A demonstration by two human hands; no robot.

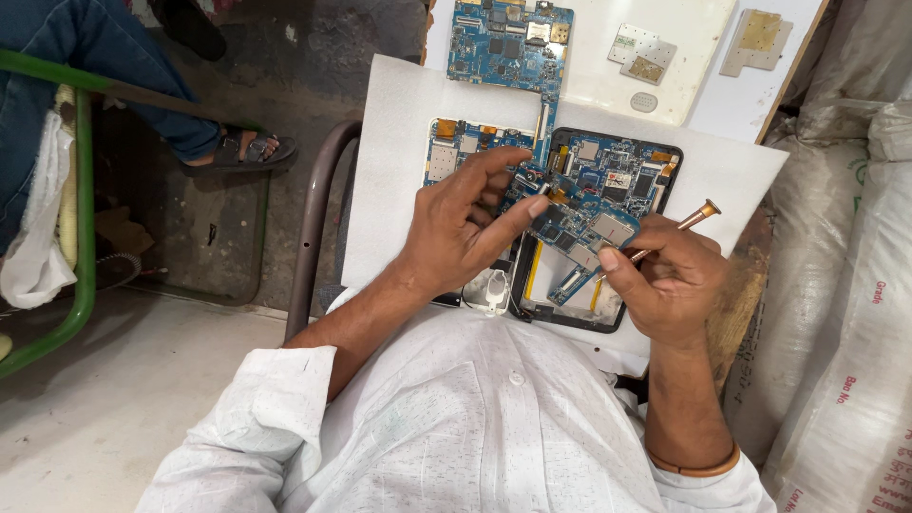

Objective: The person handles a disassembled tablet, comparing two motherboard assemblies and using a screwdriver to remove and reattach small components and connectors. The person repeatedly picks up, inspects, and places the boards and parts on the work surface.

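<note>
My left hand (467,223) pinches the edge of a blue circuit board (591,204) and lifts it tilted above an open black tablet casing (665,157). My right hand (670,280) grips a thin screwdriver with a copper-coloured handle (698,214); its tip points down to the left, at the underside of the lifted board. A second blue board (456,147) lies flat on the white sheet, partly hidden behind my left hand. A small white part (494,290) lies by my left wrist.
A third blue board (508,43) and several metal shield plates (644,52) lie on a white panel at the top. White sacks (855,285) stand at the right. Another person's sandalled foot (242,147) and a green frame (81,237) are at the left.
</note>
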